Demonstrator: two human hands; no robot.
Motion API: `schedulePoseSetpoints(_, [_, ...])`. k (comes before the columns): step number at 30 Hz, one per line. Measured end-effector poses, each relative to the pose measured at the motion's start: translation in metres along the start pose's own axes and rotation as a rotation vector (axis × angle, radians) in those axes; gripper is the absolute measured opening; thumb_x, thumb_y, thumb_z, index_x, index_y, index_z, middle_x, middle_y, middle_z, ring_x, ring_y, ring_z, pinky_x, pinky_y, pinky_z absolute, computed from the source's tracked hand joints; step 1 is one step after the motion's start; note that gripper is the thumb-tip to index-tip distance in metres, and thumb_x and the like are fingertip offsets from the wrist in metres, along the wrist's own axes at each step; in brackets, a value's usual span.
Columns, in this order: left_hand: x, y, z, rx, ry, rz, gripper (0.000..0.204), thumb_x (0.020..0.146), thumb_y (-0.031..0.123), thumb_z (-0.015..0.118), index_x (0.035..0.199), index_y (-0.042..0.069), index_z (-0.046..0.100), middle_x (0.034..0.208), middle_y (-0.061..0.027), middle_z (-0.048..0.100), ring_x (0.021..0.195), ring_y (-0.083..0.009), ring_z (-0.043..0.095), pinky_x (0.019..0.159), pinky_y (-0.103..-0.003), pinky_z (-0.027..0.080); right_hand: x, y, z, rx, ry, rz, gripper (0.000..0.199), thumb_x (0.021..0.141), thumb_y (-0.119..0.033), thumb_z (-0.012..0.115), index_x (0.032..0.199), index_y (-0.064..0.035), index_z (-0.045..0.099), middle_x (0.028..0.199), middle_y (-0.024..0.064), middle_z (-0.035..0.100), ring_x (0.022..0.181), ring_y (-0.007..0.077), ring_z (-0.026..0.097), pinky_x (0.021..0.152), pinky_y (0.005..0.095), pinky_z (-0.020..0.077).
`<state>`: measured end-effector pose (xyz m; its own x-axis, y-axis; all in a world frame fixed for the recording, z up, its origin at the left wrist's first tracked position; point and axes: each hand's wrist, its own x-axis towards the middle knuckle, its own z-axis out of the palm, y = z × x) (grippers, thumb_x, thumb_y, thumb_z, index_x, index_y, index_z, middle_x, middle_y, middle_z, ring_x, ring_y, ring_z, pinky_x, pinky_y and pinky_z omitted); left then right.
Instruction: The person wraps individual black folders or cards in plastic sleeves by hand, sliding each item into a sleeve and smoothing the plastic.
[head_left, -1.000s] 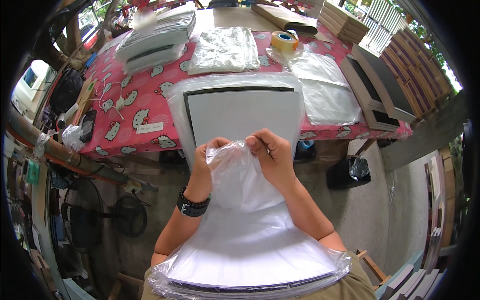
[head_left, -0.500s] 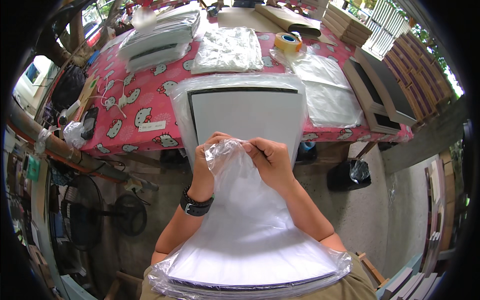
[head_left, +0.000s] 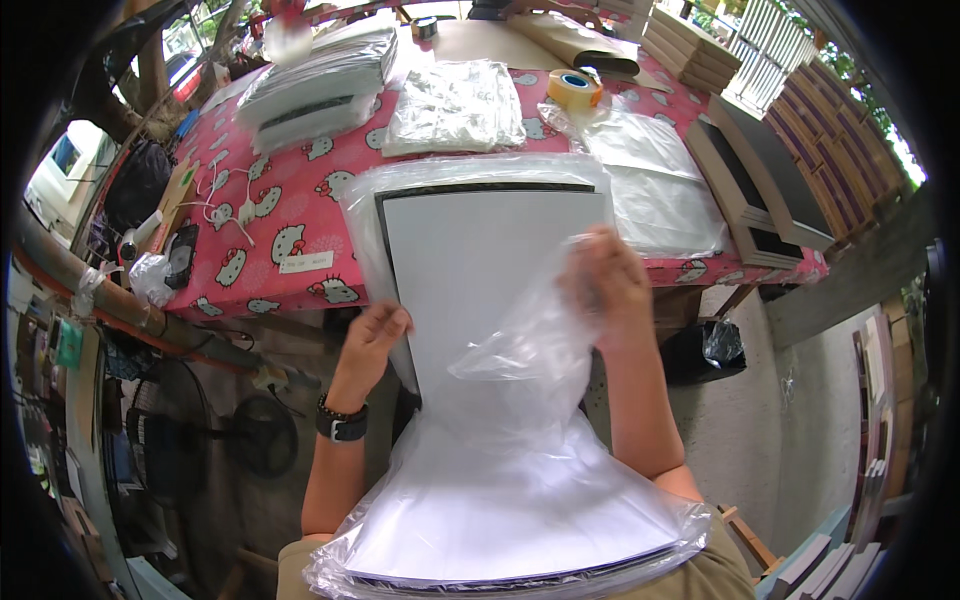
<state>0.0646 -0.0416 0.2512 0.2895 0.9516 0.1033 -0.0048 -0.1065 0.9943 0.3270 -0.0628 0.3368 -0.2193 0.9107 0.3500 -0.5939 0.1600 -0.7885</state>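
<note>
A clear plastic bag point(head_left: 520, 345) stretches from my lap up to my right hand point(head_left: 608, 285). That hand is motion-blurred, its fingers closed on the bag's gathered upper end. White sheets point(head_left: 500, 500) lie inside the bag on my lap, with a dark edge at the bottom. My left hand point(head_left: 375, 345) is off the bag, fingers curled together beside the left edge of a second stack. Whether something thin is between those fingertips is hidden. That second stack, a white sheet point(head_left: 490, 240) over a dark board in clear plastic, leans across the table's front edge.
On the pink patterned table point(head_left: 290, 180) lie wrapped stacks point(head_left: 320, 80), folded plastic point(head_left: 455, 105), flat plastic bags point(head_left: 655, 180), a tape roll point(head_left: 575, 88) and thick boards point(head_left: 765, 180). A black bin point(head_left: 700, 350) stands below right; a fan point(head_left: 165, 430) is at left.
My hands have moved apart: the left has let go of the bag's end and gone left and down. My right hand has pulled the plastic up and to the right.
</note>
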Motion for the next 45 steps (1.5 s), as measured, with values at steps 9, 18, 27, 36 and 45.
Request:
schedulePoseSetpoints(9, [-0.015, 0.084, 0.051, 0.074, -0.423, -0.112, 0.027, 0.084, 0.020, 0.054, 0.104, 0.004, 0.049, 0.082, -0.0027, 0.056, 0.078, -0.0073, 0.051, 0.072, -0.022, 0.039, 0.002, 0.001, 0.042, -0.723, 0.020, 0.162, 0.011, 0.081, -0.007, 0.057, 0.073, 0.0001, 0.057, 0.057, -0.0008, 0.052, 0.049, 0.0037, 0.047, 0.043, 0.0182, 0.0375])
schedulePoseSetpoints(18, [-0.023, 0.050, 0.016, -1.530, -0.248, -0.193, 0.027, 0.086, 0.033, 0.045, 0.093, 0.007, 0.052, 0.075, -0.0073, 0.061, 0.058, -0.0180, 0.058, 0.054, -0.031, 0.048, -0.024, 0.020, 0.016, 0.092, -0.868, 0.343, 0.012, 0.074, -0.007, 0.065, 0.078, 0.0030, 0.061, 0.069, 0.0085, 0.059, 0.061, 0.0153, 0.053, 0.056, 0.0261, 0.0413])
schedulePoseSetpoints(27, [-0.019, 0.048, 0.016, -0.862, -1.290, 0.299, 0.019, 0.070, 0.009, 0.068, 0.077, -0.006, 0.060, 0.068, -0.0164, 0.060, 0.057, -0.0247, 0.058, 0.050, -0.035, 0.042, -0.052, -0.016, -0.030, 0.742, -0.610, -0.218, 0.075, 0.078, -0.052, 0.049, 0.129, -0.0016, 0.026, 0.089, 0.0117, 0.059, 0.079, 0.0240, 0.060, 0.087, 0.0493, 0.0369])
schedulePoseSetpoints(36, [-0.034, 0.040, 0.000, -1.507, -0.283, 0.205, 0.046, 0.077, 0.038, 0.054, 0.101, -0.001, 0.046, 0.085, -0.0109, 0.059, 0.067, -0.0200, 0.056, 0.061, -0.035, 0.043, -0.048, -0.007, -0.017, -0.103, -1.068, 0.159, 0.040, 0.068, -0.013, 0.071, 0.102, 0.0022, 0.057, 0.072, 0.0090, 0.059, 0.061, 0.0164, 0.055, 0.050, 0.0267, 0.0408])
schedulePoseSetpoints(45, [-0.028, 0.030, 0.008, -1.450, -0.547, 0.407, 0.060, 0.078, 0.045, 0.054, 0.123, 0.007, 0.040, 0.112, -0.0078, 0.050, 0.098, -0.0202, 0.049, 0.089, -0.039, 0.036, -0.059, -0.004, -0.015, -0.572, -0.874, 0.683, 0.032, 0.072, -0.025, 0.069, 0.085, 0.0000, 0.055, 0.062, 0.0004, 0.054, 0.051, 0.0064, 0.050, 0.043, 0.0207, 0.0400])
